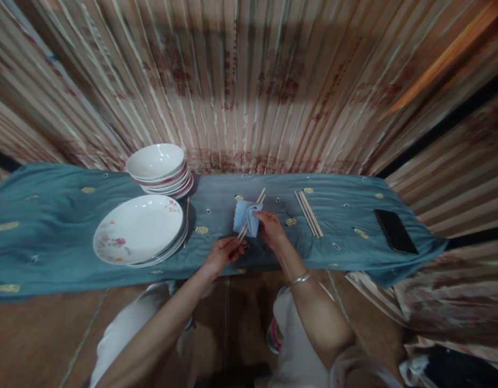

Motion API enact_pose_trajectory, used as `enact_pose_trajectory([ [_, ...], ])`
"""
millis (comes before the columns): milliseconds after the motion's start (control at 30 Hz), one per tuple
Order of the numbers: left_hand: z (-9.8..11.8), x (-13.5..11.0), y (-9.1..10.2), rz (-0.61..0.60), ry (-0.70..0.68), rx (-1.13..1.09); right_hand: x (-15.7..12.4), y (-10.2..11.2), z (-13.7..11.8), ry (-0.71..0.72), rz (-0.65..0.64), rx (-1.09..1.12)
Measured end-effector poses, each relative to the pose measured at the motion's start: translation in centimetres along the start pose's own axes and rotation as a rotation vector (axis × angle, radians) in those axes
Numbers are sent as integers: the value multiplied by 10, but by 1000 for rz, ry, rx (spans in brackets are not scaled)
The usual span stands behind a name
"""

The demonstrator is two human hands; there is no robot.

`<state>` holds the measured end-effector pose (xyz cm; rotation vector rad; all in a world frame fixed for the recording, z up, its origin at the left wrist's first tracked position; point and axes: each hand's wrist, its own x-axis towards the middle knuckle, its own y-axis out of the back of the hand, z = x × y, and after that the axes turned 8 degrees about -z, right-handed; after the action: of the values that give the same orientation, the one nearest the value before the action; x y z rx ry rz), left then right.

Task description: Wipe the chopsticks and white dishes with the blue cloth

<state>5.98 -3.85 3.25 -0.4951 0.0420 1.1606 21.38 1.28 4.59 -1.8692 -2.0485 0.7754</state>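
A pair of wooden chopsticks (262, 194) slants up and away over the middle of the table. My left hand (221, 255) is closed around their near ends. A small light blue cloth (241, 213) is folded over their middle part, and my right hand (270, 227) pinches it there. The far tips stick out beyond the cloth. To the right, several more chopsticks (309, 214) lie side by side on the tablecloth. One further chopstick (187, 213) lies left of my left hand, close beside the plates.
A stack of flowered white plates (139, 229) stands on the left, with stacked bowls (156, 161) behind it. A black phone (395, 231) lies at the right end of the teal tablecloth (63, 215). Pleated curtains (249, 81) hang directly behind the table.
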Motion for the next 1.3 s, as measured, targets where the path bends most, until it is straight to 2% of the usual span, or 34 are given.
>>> enact_pose_trajectory([
  [200, 1, 3, 1, 36, -21, -37, 0, -6, 12, 0, -4, 12],
  [500, -4, -3, -3, 31, 0, -28, 3, -3, 7, 39, 31, 54],
  [833, 1, -1, 1, 68, -50, -44, -3, -14, 18, -47, -33, 14],
  [1000, 4, 1, 2, 28, -46, -26, -3, -19, 25, -71, -45, 13],
  [1300, 5, -8, -4, -65, 61, -7, 7, 1, 8, -5, -7, 81],
])
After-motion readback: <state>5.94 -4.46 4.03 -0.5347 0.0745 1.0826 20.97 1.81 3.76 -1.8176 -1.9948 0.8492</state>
